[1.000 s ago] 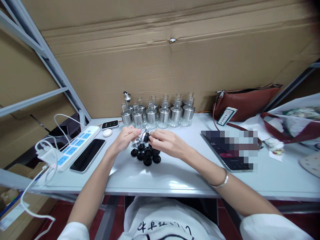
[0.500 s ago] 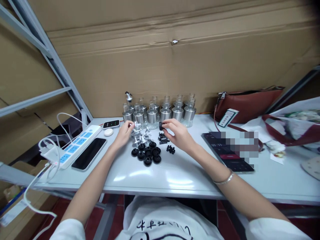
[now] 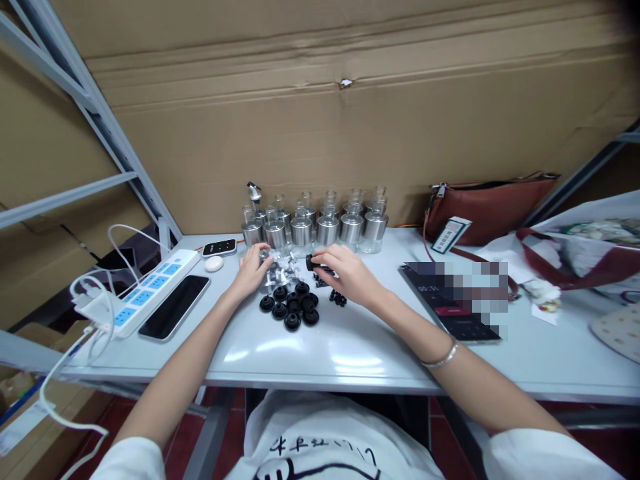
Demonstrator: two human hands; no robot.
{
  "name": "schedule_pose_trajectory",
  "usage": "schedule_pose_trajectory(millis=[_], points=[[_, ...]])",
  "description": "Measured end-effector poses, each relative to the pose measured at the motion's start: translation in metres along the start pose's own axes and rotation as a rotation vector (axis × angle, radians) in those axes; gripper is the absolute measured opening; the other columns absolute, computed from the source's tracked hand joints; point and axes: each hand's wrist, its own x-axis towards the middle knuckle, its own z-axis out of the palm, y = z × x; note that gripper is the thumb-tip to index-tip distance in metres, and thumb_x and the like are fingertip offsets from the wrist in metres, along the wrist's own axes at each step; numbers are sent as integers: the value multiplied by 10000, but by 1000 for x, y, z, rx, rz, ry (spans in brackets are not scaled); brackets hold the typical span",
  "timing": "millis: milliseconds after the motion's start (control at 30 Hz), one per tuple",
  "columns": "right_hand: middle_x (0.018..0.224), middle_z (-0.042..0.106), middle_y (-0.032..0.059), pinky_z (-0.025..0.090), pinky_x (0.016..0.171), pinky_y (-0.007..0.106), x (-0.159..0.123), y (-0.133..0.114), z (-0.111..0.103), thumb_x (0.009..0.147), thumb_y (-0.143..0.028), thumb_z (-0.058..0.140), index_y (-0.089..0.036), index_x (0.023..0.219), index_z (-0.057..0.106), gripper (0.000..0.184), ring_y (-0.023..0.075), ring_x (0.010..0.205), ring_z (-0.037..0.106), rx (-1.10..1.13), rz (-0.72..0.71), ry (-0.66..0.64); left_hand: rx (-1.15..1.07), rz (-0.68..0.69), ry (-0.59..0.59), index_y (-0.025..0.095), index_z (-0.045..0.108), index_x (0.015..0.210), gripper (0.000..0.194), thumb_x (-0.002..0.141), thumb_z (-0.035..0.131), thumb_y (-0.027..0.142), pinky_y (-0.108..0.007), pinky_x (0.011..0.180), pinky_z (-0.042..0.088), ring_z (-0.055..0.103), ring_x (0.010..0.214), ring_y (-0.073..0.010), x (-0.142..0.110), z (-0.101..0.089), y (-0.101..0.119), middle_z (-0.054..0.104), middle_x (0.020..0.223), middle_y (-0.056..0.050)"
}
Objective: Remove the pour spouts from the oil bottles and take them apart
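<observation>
My left hand (image 3: 251, 272) is at the left side of a pile of silver pourer spouts (image 3: 283, 269), thumb and forefinger around one of them, partly hidden by the fingers. My right hand (image 3: 349, 272) pinches a black stopper (image 3: 310, 262) just above the table, to the right of that pile. In front of the spouts lies a cluster of black ribbed stoppers (image 3: 293, 305). Small black parts (image 3: 338, 298) lie below my right hand, with more dark pieces partly hidden under its fingers.
Two rows of glass bottles with metal sleeves (image 3: 327, 230) stand at the back; one bears a pourer (image 3: 254, 192). A power strip (image 3: 150, 293), a phone (image 3: 175, 308) and a small black device (image 3: 219, 247) are left. A tablet-like screen (image 3: 450, 310) and a brown bag (image 3: 495, 210) are right.
My hands were together over the spouts, holding a silver-and-black piece; they then parted. The right hand went right to the dark parts and now moves slightly back left with a black stopper.
</observation>
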Motion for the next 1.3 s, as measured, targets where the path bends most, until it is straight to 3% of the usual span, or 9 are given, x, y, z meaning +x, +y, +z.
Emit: schedule_pose_trajectory(millis=[267, 333, 433, 500, 600, 700, 933, 1167, 1300], points=[[898, 655, 74, 410, 742, 316, 5, -5, -11, 875, -238, 523, -162, 975, 589, 142, 182, 816, 567, 132, 124, -82, 20, 22, -21, 203, 466, 1063, 239, 927, 334, 349, -425, 987, 316, 456, 1104, -225, 0, 9, -4, 515, 1112, -78], [760, 634, 30, 413, 667, 275, 8, -9, -19, 835, -263, 575, -159, 912, 589, 130, 145, 685, 555, 268, 244, -212, 11, 55, -1, 197, 456, 1091, 263, 932, 323, 359, -398, 986, 329, 446, 1114, -216, -1, 12, -5, 490, 1137, -85], [619, 581, -20, 373, 538, 223, 10, -17, -32, 779, -287, 629, -159, 781, 572, 140, 107, 554, 510, 441, 377, -543, 15, 64, 17, 203, 423, 1156, 309, 938, 304, 387, -397, 1000, 320, 419, 1158, -218, -3, 17, -6, 450, 1192, -92], [606, 576, -25, 345, 512, 217, 11, -21, -37, 742, -265, 662, -163, 727, 571, 137, 102, 543, 499, 418, 392, -717, 24, 42, 19, 209, 410, 1177, 328, 942, 285, 400, -419, 1011, 302, 398, 1185, -226, -4, 20, -6, 432, 1213, -94], [631, 588, -13, 324, 513, 224, 9, -27, -33, 699, -188, 690, -165, 707, 581, 112, 110, 554, 493, 282, 423, -830, 26, 30, 17, 212, 411, 1177, 335, 944, 271, 409, -432, 1022, 290, 378, 1205, -230, -4, 21, -7, 415, 1224, -95], [670, 601, 8, 318, 512, 233, 5, -29, -24, 690, -136, 685, -163, 738, 586, 113, 124, 566, 495, 193, 462, -858, 21, 40, 28, 213, 415, 1170, 342, 941, 273, 423, -418, 1032, 288, 377, 1200, -221, -3, 22, -9, 414, 1214, -94], [710, 591, 18, 311, 519, 226, -1, -30, -11, 705, -68, 615, -162, 798, 546, 149, 137, 608, 502, 184, 433, -777, 3, 58, 16, 218, 424, 1156, 338, 937, 287, 436, -407, 1042, 292, 382, 1201, -212, -2, 22, -11, 414, 1204, -92], [674, 551, -4, 314, 528, 222, -1, -31, -12, 688, -59, 594, -158, 793, 538, 155, 125, 597, 484, 270, 456, -751, -14, 73, 14, 218, 421, 1154, 317, 939, 294, 412, -396, 1048, 292, 371, 1213, -207, -1, 21, -11, 400, 1210, -93], [834, 571, 37, 361, 557, 225, -1, -27, -18, 699, -108, 631, -147, 835, 552, 161, 124, 646, 521, 319, 410, -729, -20, 107, 88, 207, 424, 1136, 300, 929, 321, 398, -391, 1053, 288, 387, 1191, -211, -2, 17, -7, 414, 1188, -96]])
